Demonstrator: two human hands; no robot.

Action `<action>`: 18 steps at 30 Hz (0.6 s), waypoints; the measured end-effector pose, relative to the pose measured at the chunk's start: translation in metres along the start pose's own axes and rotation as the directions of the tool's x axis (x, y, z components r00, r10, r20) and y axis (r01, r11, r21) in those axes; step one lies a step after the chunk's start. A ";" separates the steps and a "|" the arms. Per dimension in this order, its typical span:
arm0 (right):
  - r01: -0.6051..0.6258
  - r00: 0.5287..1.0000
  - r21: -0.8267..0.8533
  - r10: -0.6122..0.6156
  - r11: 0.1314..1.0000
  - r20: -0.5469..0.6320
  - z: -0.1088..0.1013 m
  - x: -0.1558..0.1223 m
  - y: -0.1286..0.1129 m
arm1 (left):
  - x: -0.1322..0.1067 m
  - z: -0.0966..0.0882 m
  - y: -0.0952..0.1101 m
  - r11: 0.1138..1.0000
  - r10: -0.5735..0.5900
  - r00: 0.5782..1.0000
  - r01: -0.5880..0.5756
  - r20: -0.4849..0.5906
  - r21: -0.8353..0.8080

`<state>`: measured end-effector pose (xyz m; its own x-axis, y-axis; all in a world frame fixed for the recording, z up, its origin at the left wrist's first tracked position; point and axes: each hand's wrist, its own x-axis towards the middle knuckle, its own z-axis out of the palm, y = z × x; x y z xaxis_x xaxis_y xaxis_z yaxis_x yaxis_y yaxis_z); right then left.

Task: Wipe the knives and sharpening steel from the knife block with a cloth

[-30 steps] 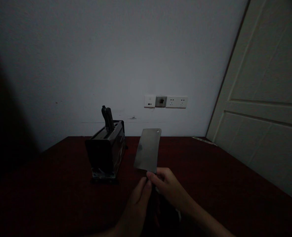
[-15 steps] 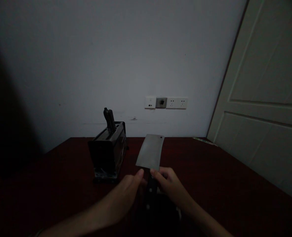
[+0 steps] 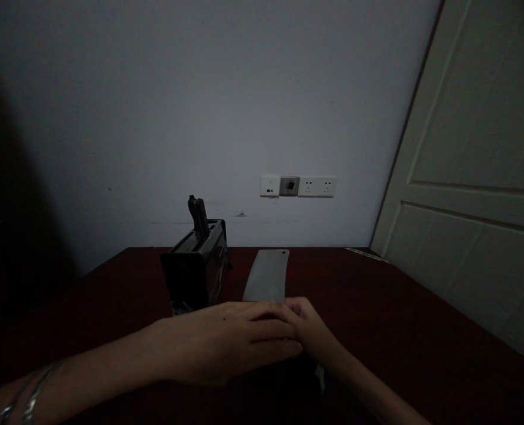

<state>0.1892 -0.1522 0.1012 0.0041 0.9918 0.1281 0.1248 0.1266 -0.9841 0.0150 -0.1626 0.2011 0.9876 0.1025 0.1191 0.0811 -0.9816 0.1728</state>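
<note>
A cleaver (image 3: 266, 274) points away from me, its broad grey blade with a small hole at the far corner. My right hand (image 3: 308, 324) is closed around it where blade meets handle. Across the top of the handle lies my left hand (image 3: 239, 339), back upward, its fingers stretched to the right and touching my right hand. That hand covers the black handle, and its thumb is out of sight. To the left stands a black knife block (image 3: 195, 265) with dark knife handles (image 3: 198, 215) sticking up from its top.
The dark red table (image 3: 332, 283) reaches back to a grey wall (image 3: 177, 118) with sockets and a switch (image 3: 298, 186). A pale panelled door (image 3: 474, 177) rises at the right. Below my hands is a dark shape too dim to make out.
My left hand has moved right from beside the handle and now lies over it. The cleaver's blade has tipped slightly lower and left. My right hand has kept its grip.
</note>
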 end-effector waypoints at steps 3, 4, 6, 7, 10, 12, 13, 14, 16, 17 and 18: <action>-0.024 0.999 -0.008 0.024 1.000 -0.036 -0.001 -0.001 0.005 | 0.005 0.005 -0.004 0.997 0.039 0.998 -0.043 -0.051 -0.067; -0.036 0.998 -0.014 0.036 0.999 -0.056 -0.001 -0.001 0.006 | 0.006 0.006 -0.004 0.997 0.052 0.997 -0.055 -0.049 -0.061; -0.053 0.996 -0.033 0.050 0.998 -0.073 -0.001 0.000 0.009 | 0.007 0.007 -0.004 0.997 0.076 0.997 -0.076 -0.014 0.000; -0.055 0.997 -0.046 0.052 0.997 -0.065 0.000 0.000 0.010 | 0.007 0.006 -0.004 0.996 0.080 0.997 -0.081 0.006 0.043; -0.053 0.998 -0.056 0.051 0.997 -0.027 0.000 0.000 0.008 | 0.005 0.002 -0.003 0.993 0.061 0.998 -0.061 0.003 0.102; -0.056 0.998 -0.023 0.057 0.998 0.025 0.001 0.000 0.002 | 0.004 -0.003 -0.003 0.998 0.030 0.999 -0.029 -0.011 0.051; -0.065 0.996 0.005 0.064 0.998 0.068 0.001 0.000 -0.001 | 0.003 -0.006 -0.004 1.000 0.020 1.000 -0.020 0.000 0.008; -0.082 0.989 0.038 0.077 0.996 0.125 0.002 0.000 -0.005 | 0.003 -0.011 -0.005 0.999 0.019 1.000 -0.019 0.016 -0.041; -0.141 0.971 0.113 0.116 0.984 0.207 0.002 -0.002 -0.011 | 0.001 -0.020 -0.007 0.990 0.044 0.998 -0.039 0.038 -0.132; -0.170 0.966 0.153 0.134 0.973 0.221 0.002 -0.003 -0.014 | 0.001 -0.025 -0.007 0.985 0.052 0.998 -0.046 0.029 -0.164; -0.197 0.962 0.191 0.152 0.962 0.226 0.001 -0.005 -0.017 | 0.000 -0.031 -0.008 0.982 0.052 0.999 -0.049 0.012 -0.184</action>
<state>0.1860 -0.1588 0.1168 -0.2014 0.9780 -0.0545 -0.0706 -0.0700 -0.9950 0.0101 -0.1502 0.2304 0.9919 0.0495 0.1166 0.0065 -0.9392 0.3433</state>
